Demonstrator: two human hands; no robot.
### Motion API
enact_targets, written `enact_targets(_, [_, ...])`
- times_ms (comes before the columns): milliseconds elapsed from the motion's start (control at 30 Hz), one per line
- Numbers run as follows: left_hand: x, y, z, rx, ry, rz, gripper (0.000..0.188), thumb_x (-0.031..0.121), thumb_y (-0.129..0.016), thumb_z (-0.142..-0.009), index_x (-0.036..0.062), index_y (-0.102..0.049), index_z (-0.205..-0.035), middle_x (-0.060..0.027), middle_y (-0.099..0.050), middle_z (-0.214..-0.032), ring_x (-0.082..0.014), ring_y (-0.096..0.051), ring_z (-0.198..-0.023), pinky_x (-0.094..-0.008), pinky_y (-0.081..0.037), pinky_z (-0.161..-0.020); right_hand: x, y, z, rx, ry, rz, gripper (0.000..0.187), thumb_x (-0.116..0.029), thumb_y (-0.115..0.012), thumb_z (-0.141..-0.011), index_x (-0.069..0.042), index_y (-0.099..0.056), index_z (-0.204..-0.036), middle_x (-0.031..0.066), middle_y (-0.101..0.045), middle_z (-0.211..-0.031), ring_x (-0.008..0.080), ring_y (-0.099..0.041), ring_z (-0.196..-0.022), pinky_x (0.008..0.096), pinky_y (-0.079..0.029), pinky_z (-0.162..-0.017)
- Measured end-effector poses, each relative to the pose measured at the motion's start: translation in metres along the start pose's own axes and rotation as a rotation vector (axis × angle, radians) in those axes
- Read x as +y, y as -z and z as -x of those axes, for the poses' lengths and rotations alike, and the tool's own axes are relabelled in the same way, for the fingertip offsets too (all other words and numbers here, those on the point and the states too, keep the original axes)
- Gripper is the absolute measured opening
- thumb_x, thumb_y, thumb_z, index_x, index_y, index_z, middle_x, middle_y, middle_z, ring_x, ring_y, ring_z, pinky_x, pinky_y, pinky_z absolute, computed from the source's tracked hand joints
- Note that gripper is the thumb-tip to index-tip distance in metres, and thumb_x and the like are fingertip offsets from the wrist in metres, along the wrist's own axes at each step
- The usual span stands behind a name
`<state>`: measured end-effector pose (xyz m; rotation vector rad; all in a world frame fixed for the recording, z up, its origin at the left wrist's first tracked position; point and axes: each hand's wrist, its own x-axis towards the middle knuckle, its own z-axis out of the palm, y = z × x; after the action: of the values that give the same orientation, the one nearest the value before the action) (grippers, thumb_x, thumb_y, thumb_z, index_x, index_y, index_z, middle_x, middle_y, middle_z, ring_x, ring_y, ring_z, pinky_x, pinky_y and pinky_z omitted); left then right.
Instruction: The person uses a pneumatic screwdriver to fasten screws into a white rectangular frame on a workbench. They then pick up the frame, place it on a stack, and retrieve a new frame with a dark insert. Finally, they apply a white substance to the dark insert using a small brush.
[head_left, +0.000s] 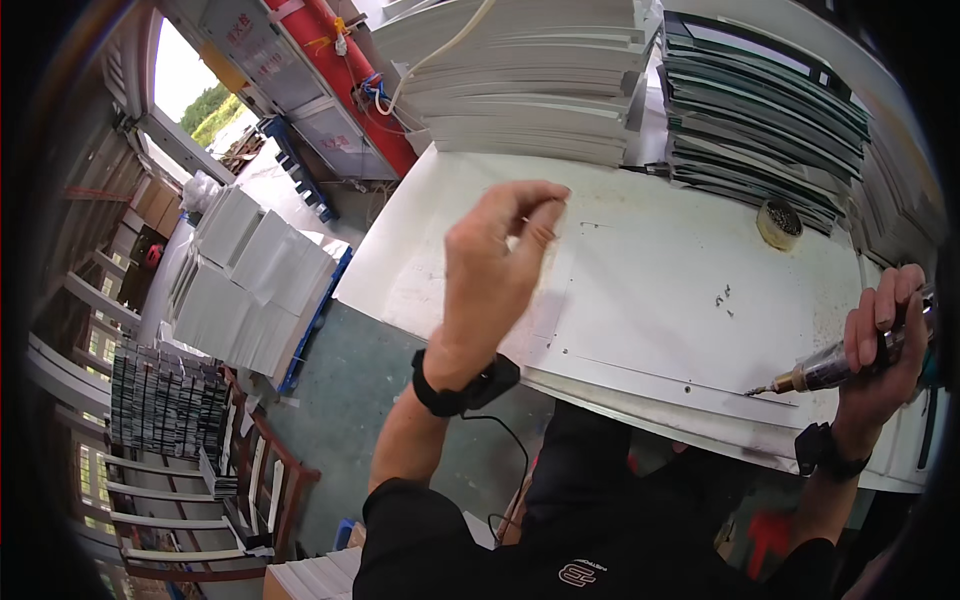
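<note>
My left hand is raised over the white panel on the bench, thumb and fingertips pinched together. Whatever they hold, if anything, is too small to make out. At the right, my right hand grips a power screwdriver, its bit pointing left and down to the panel's front edge. Near the bit, a small dark screw shows on a narrow strip along that edge. Several loose screws lie mid-panel. A round tub of screws stands farther back.
Tall stacks of white panels and dark-edged panels line the bench's back. A pale hose hangs at the back left. White stacks sit on a blue pallet to the left, beyond the green floor.
</note>
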<state>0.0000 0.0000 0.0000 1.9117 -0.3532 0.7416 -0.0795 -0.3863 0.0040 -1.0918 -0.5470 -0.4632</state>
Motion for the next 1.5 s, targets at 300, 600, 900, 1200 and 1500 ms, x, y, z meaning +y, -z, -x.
enact_targets(300, [-0.105, 0.047, -0.146, 0.151, -0.440, -0.548, 0.016, 0.029, -0.076, -0.093, 0.0138, -0.075, -0.099, -0.0260, -0.043, -0.157, -0.0418, -0.042, -0.144, -0.0486, -0.035, -0.116, -0.019, -0.034, 0.023, -0.277, -0.056, -0.333, 0.018, -0.018, -0.047, -0.109, -0.003, -0.039, -0.102, 0.0108, -0.055, -0.080, 0.0161, -0.051, -0.042, 0.0249, -0.048, -0.034])
enact_targets(600, [-0.124, 0.050, -0.203, 0.178, -0.499, -0.500, 0.014, 0.025, -0.076, -0.092, 0.0137, -0.074, -0.099, -0.0147, -0.065, -0.121, -0.0336, -0.062, -0.115, -0.0466, -0.049, -0.095, -0.041, -0.044, 0.044, -0.213, -0.023, -0.277, 0.023, -0.014, -0.056, -0.105, 0.000, -0.038, -0.101, 0.0121, -0.055, -0.076, 0.0174, -0.051, -0.039, 0.0244, -0.050, -0.031])
enact_targets(900, [-0.064, 0.121, -0.214, 0.149, -0.599, -0.430, 0.020, 0.027, -0.078, -0.092, 0.0084, -0.076, -0.100, -0.0100, -0.067, -0.093, -0.0248, -0.065, -0.084, -0.0379, -0.052, -0.079, -0.037, -0.045, 0.040, -0.215, -0.027, -0.277, 0.023, -0.012, -0.059, -0.104, -0.002, -0.040, -0.095, 0.0114, -0.056, -0.072, 0.0171, -0.050, -0.037, 0.0245, -0.050, -0.032])
enact_targets(1200, [0.020, 0.175, -0.223, 0.020, -0.426, -0.206, 0.016, 0.014, -0.058, -0.105, -0.0001, -0.065, -0.103, -0.0054, -0.068, -0.081, -0.0111, -0.061, -0.061, -0.0242, -0.049, -0.056, -0.013, -0.056, 0.032, -0.247, -0.028, -0.256, 0.025, -0.012, -0.061, -0.102, -0.004, -0.039, -0.093, 0.0111, -0.057, -0.073, 0.0153, -0.047, -0.038, 0.0238, -0.048, -0.033])
enact_targets(1500, [-0.019, 0.152, -0.199, -0.048, -0.565, -0.287, 0.018, 0.021, -0.075, -0.095, 0.0057, -0.075, -0.104, -0.0057, -0.066, -0.093, -0.0146, -0.060, -0.084, -0.0296, -0.049, -0.079, -0.001, -0.060, 0.024, -0.240, 0.005, -0.195, 0.024, -0.018, -0.057, -0.105, -0.005, -0.040, -0.095, 0.0089, -0.055, -0.076, 0.0127, -0.045, -0.041, 0.0224, -0.045, -0.034])
